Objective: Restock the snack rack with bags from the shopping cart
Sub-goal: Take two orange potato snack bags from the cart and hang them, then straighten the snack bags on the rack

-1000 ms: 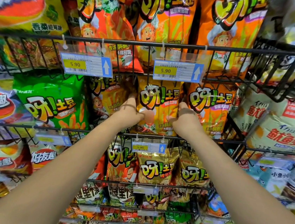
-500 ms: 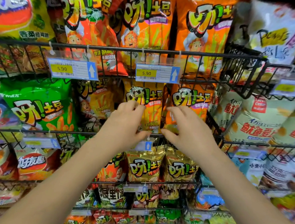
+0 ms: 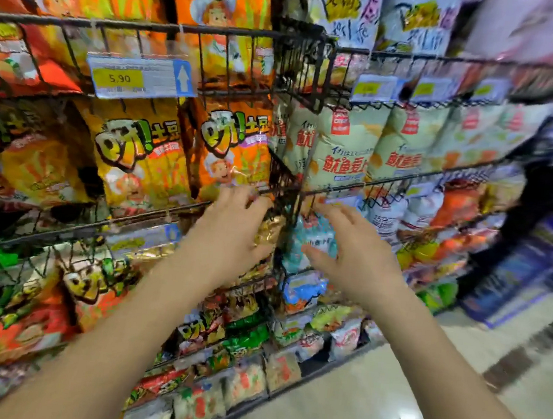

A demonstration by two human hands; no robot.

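Risk: left hand [image 3: 231,228] and right hand [image 3: 356,253], fingers loose and empty at frame centre, sit just under orange bag [image 3: 233,149] standing in snack rack [image 3: 305,61]; a snag could drag it out.

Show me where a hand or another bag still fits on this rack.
A narrow dark slot shows between the yellow bag and the orange bag, and a dark gap low down beside the white packet. The floor is bare. Other tiers look packed, also around the left hand and right hand.
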